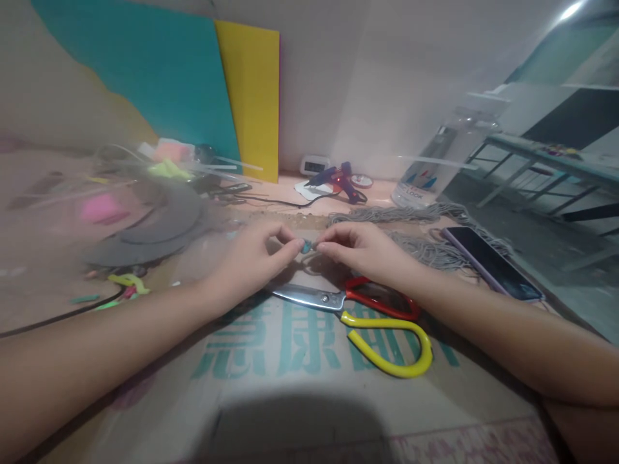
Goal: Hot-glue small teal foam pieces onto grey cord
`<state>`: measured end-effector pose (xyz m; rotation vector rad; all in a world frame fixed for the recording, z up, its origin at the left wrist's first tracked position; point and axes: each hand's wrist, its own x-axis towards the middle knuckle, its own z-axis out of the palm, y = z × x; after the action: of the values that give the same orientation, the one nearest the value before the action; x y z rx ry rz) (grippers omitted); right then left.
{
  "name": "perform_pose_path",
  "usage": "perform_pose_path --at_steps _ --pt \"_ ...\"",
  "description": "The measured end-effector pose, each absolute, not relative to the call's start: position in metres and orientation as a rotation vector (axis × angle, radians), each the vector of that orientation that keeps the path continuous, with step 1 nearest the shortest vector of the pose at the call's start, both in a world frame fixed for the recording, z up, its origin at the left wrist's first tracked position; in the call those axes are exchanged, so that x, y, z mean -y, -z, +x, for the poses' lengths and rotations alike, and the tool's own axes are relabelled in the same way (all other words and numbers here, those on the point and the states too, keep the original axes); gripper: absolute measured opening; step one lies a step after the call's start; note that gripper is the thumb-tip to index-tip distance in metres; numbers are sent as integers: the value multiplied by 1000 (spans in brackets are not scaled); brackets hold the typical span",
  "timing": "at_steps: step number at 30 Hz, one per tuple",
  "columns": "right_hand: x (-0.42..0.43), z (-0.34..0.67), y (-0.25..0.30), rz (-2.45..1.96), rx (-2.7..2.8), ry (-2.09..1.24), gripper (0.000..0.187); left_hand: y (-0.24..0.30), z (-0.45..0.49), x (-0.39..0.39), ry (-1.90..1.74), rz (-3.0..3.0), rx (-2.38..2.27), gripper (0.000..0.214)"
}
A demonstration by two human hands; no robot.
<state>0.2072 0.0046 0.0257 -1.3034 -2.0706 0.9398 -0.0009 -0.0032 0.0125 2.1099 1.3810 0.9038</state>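
My left hand (254, 258) and my right hand (362, 248) meet over a sheet of cardboard (300, 380), fingertips pinched together on a small teal piece (306, 245). A short grey cord seems to run from it under my right fingers. Just below my hands lie scissors (367, 316) with one red and one yellow handle, blades pointing left.
A bundle of grey cord (425, 241) and a dark phone (491, 263) lie to the right. A blue glue gun (338, 180) and a clear bottle (435, 171) stand at the back. Grey foam shapes (159, 229) and coloured scraps clutter the left; teal and yellow sheets (251, 90) lean on the wall.
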Motion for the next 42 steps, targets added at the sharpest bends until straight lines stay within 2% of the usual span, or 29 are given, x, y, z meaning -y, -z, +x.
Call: perform_pose_path --at_steps 11,20,29,34,42 --pt "0 207 -17 -1110 2224 -488 15 -10 2 5 -803 2086 -1254 29" --pt "-1 205 -19 -1248 2160 -733 22 -7 0 1 -820 2066 -1188 33" --pt "-3 205 -17 -1211 2076 -680 23 -6 2 2 -798 2192 -1178 28" --pt "-2 206 -17 -1154 2037 -767 31 -9 1 1 -814 2168 -1232 27" --pt "-1 204 -16 -1240 2014 -799 24 -6 2 1 -814 2170 -1195 28"
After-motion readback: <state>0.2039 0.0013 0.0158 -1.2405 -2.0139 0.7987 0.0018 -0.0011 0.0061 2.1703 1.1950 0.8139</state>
